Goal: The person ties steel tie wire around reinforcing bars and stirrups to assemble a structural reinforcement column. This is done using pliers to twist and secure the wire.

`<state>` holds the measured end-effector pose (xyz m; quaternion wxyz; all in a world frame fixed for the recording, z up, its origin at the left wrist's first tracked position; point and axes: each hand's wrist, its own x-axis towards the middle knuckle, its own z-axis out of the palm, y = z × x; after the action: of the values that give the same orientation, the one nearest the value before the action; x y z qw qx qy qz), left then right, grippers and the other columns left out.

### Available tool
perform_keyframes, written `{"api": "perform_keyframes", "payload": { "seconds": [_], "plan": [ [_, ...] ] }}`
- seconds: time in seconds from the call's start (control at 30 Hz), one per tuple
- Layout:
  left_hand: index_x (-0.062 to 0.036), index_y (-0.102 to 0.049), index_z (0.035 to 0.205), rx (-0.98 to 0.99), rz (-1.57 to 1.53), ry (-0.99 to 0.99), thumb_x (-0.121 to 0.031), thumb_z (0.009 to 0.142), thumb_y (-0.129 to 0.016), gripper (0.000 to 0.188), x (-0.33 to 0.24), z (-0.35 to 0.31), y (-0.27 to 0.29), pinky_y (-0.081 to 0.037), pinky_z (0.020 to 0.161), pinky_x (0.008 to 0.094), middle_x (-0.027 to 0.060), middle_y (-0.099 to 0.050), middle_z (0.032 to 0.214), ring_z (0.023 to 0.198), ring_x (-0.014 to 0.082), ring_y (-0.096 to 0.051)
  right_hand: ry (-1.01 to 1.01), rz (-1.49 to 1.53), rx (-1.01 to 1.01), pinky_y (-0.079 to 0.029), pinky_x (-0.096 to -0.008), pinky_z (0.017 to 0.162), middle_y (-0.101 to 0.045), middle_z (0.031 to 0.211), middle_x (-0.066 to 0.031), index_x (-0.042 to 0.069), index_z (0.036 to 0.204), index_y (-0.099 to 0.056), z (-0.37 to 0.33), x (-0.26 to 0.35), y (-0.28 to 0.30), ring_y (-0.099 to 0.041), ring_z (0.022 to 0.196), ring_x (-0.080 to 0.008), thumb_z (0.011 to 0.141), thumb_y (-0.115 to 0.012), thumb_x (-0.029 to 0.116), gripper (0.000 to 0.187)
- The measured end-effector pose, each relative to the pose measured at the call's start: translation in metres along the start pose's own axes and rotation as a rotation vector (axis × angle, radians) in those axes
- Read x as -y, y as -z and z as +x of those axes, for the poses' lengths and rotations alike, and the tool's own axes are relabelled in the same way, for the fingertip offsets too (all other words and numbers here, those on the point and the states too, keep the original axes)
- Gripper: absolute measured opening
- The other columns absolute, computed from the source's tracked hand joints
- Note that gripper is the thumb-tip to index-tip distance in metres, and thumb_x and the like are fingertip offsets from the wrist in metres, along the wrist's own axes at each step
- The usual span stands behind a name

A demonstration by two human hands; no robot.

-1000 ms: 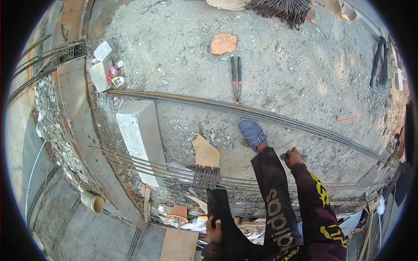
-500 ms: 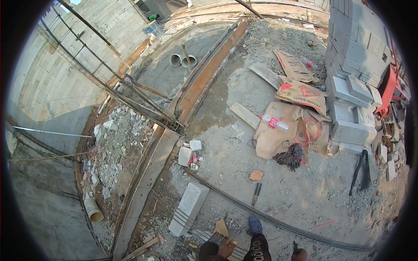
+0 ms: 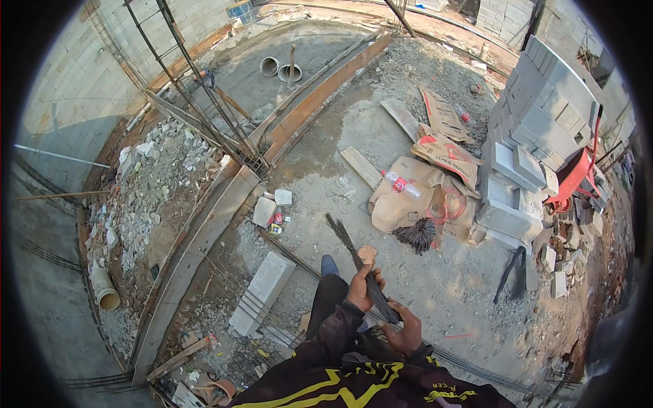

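Observation:
A bundle of thin dark wire point(image 3: 352, 246) slants across in front of me. My left hand point(image 3: 362, 288) is closed round its middle, with the far end fanning out beyond the fist. At the near end, my right hand point(image 3: 407, 332) is curled with its fingers against the wire, closed on it. Behind the bundle, a reddish-brown broken piece point(image 3: 367, 254) lies on the ground. A second bundle of dark wire point(image 3: 416, 234), splayed at its ends, rests on flattened brown paper sacks point(image 3: 391, 211).
Long steel rods point(image 3: 469, 364) run along the ground beneath me. A pale block point(image 3: 264, 292) lies left of my shoe point(image 3: 329, 265). Stacked blocks point(image 3: 537, 102) and a red wheelbarrow point(image 3: 575, 180) stand right. Dark strands point(image 3: 515, 275) lie nearer. A concrete-edged trench and rubble point(image 3: 163, 177) are left.
Both hands have risen from the lower edge and come together on the wire bundle, now fully in sight. The view has shifted; the dark two-handled tool seen on the ground earlier is out of sight.

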<state>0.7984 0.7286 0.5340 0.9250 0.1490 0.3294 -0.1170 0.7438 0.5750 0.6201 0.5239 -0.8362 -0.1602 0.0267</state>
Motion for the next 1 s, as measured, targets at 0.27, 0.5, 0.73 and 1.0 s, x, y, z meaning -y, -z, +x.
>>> {"api": "perform_keyframes", "payload": {
  "seconds": [0.27,0.5,0.73,1.0],
  "plan": [
    [-0.0175,-0.053,0.112,-0.164,0.058,-0.223,-0.032,0.092,-0.058,0.025,-0.178,0.066,0.026,-0.040,0.052,0.0247,-0.0057,-0.045,0.070,0.057,0.0075,-0.044,-0.280,0.205,0.465,-0.052,-0.0320,0.081,-0.068,0.096,-0.0107,0.002,0.097,-0.065,0.146,-0.001,-0.088,-0.067,0.091,-0.0202,0.080,-0.071,0.014,0.022],
    [-0.0167,-0.052,0.119,-0.164,-0.108,-0.149,-0.031,0.090,-0.061,0.034,-0.320,0.110,0.010,-0.041,0.053,0.0249,-0.0057,-0.044,0.067,0.058,0.0081,-0.045,-0.644,0.343,0.824,-0.049,-0.0260,0.074,-0.066,0.088,-0.0044,0.000,0.095,-0.064,0.314,0.016,-0.161,-0.060,0.081,-0.0099,0.080,-0.074,0.013,0.022],
    [-0.0052,-0.042,0.134,0.098,-0.080,-0.271,-0.023,0.096,-0.050,0.042,-0.418,0.146,-0.047,-0.054,0.067,0.0248,-0.0031,-0.049,0.073,0.066,0.0101,-0.054,-0.201,0.414,0.645,-0.047,-0.0250,0.074,-0.061,0.089,-0.0054,0.001,0.092,-0.064,0.407,0.054,-0.180,-0.059,0.082,-0.0121,0.078,-0.066,0.002,0.014],
    [-0.0021,-0.037,0.135,0.103,-0.071,-0.417,-0.023,0.093,-0.058,0.052,-0.471,0.159,-0.118,-0.054,0.090,0.0399,0.0074,-0.060,0.092,0.098,0.0255,-0.063,-0.255,0.367,0.605,-0.046,-0.0217,0.067,-0.060,0.081,-0.0021,-0.001,0.098,-0.060,0.483,0.085,-0.180,-0.055,0.072,-0.0061,0.077,-0.063,0.001,0.022]
  ]
}}
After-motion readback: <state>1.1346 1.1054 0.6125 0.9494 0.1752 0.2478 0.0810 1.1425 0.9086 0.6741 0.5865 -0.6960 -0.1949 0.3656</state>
